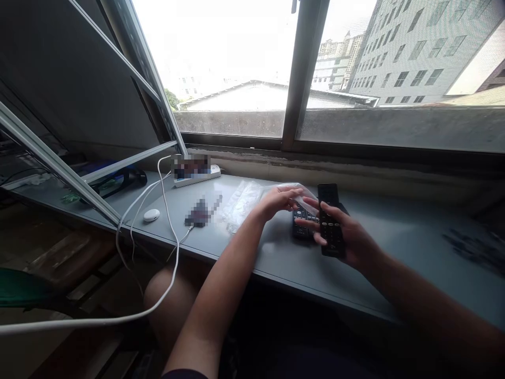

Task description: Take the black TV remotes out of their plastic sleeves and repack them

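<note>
A black remote control stands nearly upright in my right hand, with the thumb across its front and the fingers behind. My left hand is bent over a thin clear plastic bag, its fingers closed on the film. The bag reaches across to the fingers of my right hand. Below and behind the held remote, more black remotes lie on the grey table, partly covered by my hands. A heap of clear plastic bags rests to the left of my left hand.
Left on the table are a blurred-out device on a cable, a round white object and a white power strip. A white cable hangs over the table edge. A metal frame stands at the left; a window is behind.
</note>
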`<state>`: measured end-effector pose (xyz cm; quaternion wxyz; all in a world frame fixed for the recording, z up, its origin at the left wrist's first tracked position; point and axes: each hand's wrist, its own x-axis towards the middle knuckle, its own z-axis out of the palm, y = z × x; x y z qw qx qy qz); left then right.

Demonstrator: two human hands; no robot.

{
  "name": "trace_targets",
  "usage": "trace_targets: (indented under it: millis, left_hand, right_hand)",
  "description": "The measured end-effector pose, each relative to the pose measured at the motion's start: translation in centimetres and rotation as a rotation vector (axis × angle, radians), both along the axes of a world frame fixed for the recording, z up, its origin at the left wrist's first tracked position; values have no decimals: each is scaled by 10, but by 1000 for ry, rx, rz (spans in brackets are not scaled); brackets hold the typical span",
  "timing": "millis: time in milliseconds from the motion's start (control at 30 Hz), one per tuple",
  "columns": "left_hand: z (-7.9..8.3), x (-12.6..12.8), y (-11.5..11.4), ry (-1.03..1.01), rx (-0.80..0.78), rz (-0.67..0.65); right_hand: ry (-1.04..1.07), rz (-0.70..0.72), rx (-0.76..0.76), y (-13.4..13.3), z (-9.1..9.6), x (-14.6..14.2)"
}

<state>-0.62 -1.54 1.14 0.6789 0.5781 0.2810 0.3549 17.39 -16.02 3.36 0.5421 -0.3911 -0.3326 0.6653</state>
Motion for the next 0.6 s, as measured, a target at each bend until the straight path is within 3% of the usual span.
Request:
trace_targets:
  millis: [133, 333, 600]
  left_hand:
    - [3, 1, 4, -56, -15, 111]
    - [7, -4, 16, -166, -117, 558]
    - [4, -12, 29, -272, -159, 785]
  right_hand:
    - [-12, -49, -10, 0, 0, -1]
    - [-26, -13, -3, -2, 1, 0]
    - [-76, 64, 20, -7, 4, -2]
